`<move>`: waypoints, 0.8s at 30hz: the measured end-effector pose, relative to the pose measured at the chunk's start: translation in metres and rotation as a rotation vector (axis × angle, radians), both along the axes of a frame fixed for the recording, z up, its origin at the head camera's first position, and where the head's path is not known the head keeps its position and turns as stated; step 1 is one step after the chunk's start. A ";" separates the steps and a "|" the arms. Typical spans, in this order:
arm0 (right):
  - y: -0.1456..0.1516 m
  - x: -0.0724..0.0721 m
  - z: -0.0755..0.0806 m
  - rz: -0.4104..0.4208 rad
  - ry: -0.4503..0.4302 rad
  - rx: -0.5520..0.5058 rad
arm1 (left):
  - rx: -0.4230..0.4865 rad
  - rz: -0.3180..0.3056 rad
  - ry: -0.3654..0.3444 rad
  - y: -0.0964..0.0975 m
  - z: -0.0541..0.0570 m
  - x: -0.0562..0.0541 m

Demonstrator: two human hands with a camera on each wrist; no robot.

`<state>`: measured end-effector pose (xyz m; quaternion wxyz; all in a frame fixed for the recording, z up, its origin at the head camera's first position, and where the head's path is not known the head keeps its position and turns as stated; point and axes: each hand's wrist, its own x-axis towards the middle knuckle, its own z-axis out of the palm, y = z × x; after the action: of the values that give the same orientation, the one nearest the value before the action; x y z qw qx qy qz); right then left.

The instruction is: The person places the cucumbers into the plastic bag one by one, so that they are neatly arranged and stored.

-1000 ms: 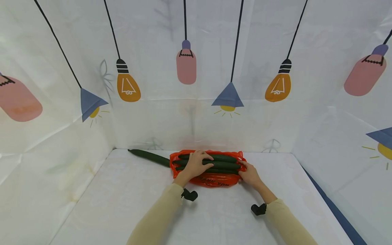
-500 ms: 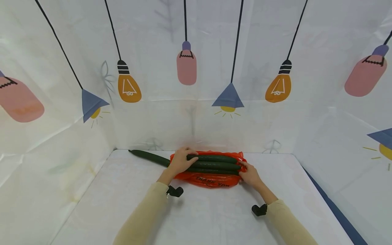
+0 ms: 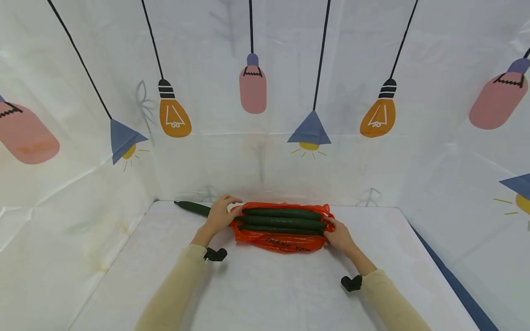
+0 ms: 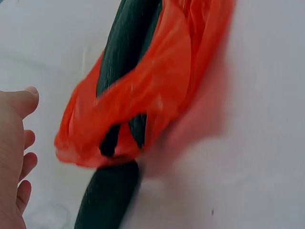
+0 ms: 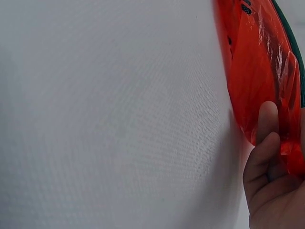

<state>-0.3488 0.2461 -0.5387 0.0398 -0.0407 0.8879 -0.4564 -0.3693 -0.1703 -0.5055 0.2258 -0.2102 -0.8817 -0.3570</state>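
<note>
Three dark green cucumbers (image 3: 281,223) lie side by side in a red plastic bag (image 3: 285,246) printed "THANK YOU". Another cucumber (image 3: 192,208) lies outside, beyond the bag's left end. My left hand (image 3: 219,216) is over this loose cucumber near the bag's left edge. In the left wrist view that hand (image 4: 12,157) has its thumb spread, apart from both the bag (image 4: 143,93) and the cucumber (image 4: 107,195). At the other end, my right hand (image 3: 338,235) grips the bag around the cucumber tips. The right wrist view shows its fingers (image 5: 268,119) against the red plastic.
A white table (image 3: 265,289) carries everything. Behind it stands a white sheet wall (image 3: 265,170) printed with hanging lamps, with more sheeting at both sides. Each wrist wears a black device (image 3: 351,283).
My left hand has moved left, off the bagged cucumbers, to over the loose one, uncovering the bag's left end. The right hand stays at the bag's right end.
</note>
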 end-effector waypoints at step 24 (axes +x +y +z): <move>0.000 0.002 0.000 -0.008 -0.002 -0.006 | -0.254 0.140 -0.250 -0.082 -0.026 -0.006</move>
<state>-0.3471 0.2459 -0.5392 0.0387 -0.0367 0.8867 -0.4594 -0.3749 -0.2524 -0.5318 0.1105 -0.1293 -0.9533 -0.2494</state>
